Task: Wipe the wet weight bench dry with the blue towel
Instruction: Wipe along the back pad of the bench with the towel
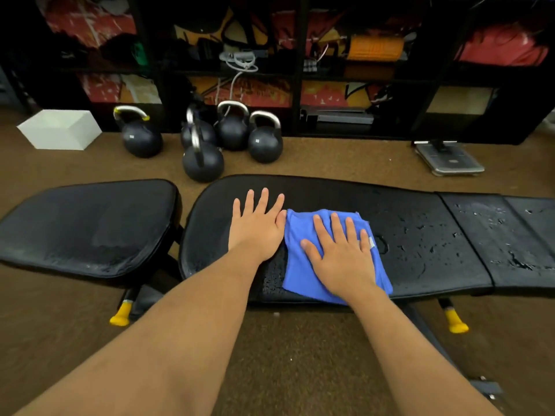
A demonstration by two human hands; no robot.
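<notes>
two hands are laid palm-down on the bench [420, 235].

left hand [256, 228]: fingers straight and spread, nothing held. it is laid flat on bare black pad at 9 o'clock of the towel [303, 277], and its thumb is seen touching the towel's far left corner.

right hand [342, 250]: fingers straight, slightly spread, laid flat on top of the towel. no finger is curled round the cloth and nothing is pinched.

towel: blue, folded to a rough square, found on the long back pad near its left end. its 6 o'clock edge reaches the pad's near edge. a small white tag is seen at its 3 o'clock edge, just beside the little finger.

water [495, 250]: beads and patches are noted on the pad at 3 o'clock of the towel, thickest on the far right section. a strip of fine drops is seen between the left wrist and the towel's left edge.

seat pad [87, 226]: at 9 o'clock in view, parted from the back pad by a gap. a dull sheen is seen along its near edge.

yellow feet [120, 315] are noted under the bench at 7 and 5 o'clock.

five kettlebells [202, 160] are grouped on the brown floor at 11 o'clock, beyond the bench. a white box [60, 130] is noted at 10 o'clock and a scale [450, 160] at 2 o'clock. dark shelves [300, 70] are seen along 12 o'clock; their contents are too dim to be told.
</notes>
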